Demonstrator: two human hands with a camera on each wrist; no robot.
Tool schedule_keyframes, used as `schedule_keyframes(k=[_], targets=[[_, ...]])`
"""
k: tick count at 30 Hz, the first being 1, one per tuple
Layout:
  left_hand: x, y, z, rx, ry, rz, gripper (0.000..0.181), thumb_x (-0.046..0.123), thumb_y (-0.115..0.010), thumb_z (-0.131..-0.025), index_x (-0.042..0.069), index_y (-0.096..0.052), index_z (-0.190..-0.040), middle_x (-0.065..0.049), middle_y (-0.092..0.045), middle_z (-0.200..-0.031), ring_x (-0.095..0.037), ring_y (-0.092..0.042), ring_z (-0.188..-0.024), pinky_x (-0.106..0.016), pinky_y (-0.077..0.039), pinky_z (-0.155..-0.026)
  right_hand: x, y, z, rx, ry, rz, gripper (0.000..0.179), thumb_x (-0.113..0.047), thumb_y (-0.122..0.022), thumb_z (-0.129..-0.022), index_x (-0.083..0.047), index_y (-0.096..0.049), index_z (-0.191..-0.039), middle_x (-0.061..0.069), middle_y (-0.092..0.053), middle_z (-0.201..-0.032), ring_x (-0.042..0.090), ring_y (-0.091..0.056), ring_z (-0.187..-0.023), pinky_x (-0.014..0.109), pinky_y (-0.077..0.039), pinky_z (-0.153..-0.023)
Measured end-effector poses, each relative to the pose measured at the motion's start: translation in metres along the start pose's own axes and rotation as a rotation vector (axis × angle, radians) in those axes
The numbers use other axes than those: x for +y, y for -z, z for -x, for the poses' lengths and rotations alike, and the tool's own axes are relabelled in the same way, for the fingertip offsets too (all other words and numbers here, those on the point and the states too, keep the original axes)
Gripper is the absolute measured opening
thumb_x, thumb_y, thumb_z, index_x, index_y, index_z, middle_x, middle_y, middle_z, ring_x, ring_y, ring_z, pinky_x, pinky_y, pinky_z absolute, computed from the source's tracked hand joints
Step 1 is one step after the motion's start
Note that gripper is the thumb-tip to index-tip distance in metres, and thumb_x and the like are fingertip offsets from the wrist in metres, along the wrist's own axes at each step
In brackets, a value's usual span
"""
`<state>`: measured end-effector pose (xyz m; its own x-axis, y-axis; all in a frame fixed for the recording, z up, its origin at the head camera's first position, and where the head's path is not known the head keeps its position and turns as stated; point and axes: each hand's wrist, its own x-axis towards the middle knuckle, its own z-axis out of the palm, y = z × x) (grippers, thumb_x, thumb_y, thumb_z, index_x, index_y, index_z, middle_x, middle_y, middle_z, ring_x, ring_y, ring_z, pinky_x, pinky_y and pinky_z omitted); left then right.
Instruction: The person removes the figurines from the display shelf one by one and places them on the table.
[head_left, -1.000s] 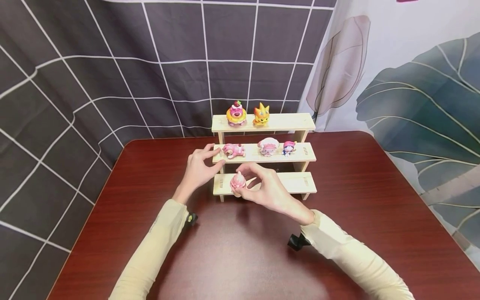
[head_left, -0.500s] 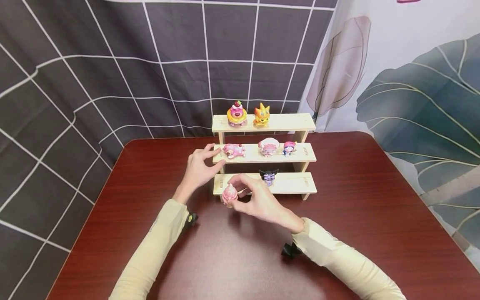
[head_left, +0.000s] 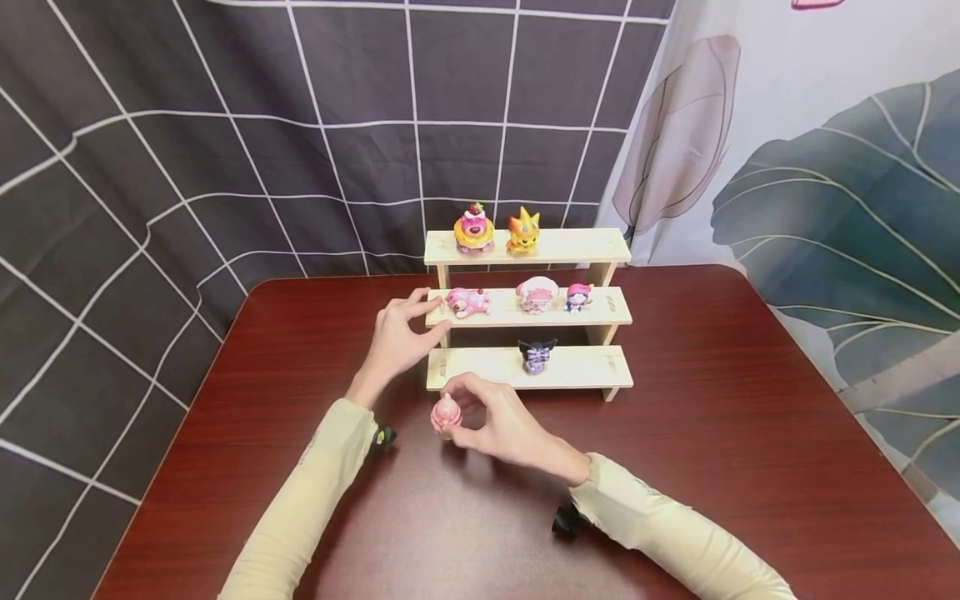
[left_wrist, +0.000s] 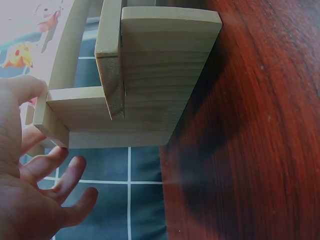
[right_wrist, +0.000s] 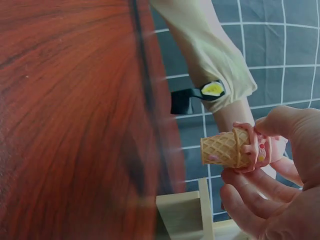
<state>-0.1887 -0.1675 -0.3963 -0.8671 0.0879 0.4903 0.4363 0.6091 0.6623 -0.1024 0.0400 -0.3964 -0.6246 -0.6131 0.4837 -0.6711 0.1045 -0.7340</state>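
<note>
In front of the shelf (head_left: pixel 502 310), my right grip (head_left: pixel 497 423) pinches the ice-cream figurine (head_left: pixel 446 414); my left grip (head_left: pixel 397 335) clasps the shelf's left end, probably steadying it.

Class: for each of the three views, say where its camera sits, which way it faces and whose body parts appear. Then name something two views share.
Head: worn on the head, facing forward and down at the shelf; left hand and right hand show.
Left wrist: on that wrist, facing the shelf's end; the left hand shows.
Right wrist: on that wrist, facing the ice-cream figurine; the right hand and left sleeve show.
Shared: head and right wrist both show the figurine.
</note>
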Motion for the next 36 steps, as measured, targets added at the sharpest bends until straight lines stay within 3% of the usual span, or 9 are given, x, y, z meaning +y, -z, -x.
schedule_keyframes(k=[16, 36], targets=[[0.001, 0.000, 0.000, -0.010, 0.009, -0.004, 0.043, 0.023, -0.082, -0.082, 0.004, -0.073, -0.119, -0.017, -0.061, -0.135, -0.039, -0.057, -0.111, -0.053, -0.040, -0.092, 0.011, -0.025, 0.009, -0.051, -0.025, -0.050, 0.035, 0.003, -0.079, -0.078, 0.000, -0.059, -0.107, 0.007, -0.070, -0.094, 0.013, -0.069, -0.087, 0.027, -0.055, -0.077], [0.000, 0.000, 0.001, -0.012, 0.028, -0.005, 0.042, 0.024, -0.081, -0.083, 0.006, -0.074, -0.120, -0.016, -0.060, -0.135, -0.038, -0.057, -0.111, -0.053, -0.040, -0.092, 0.018, -0.039, 0.011, -0.095, -0.035, 0.004, 0.035, -0.001, -0.081, -0.078, -0.003, -0.059, -0.106, 0.005, -0.070, -0.090, 0.008, -0.067, -0.084, 0.025, -0.055, -0.075]])
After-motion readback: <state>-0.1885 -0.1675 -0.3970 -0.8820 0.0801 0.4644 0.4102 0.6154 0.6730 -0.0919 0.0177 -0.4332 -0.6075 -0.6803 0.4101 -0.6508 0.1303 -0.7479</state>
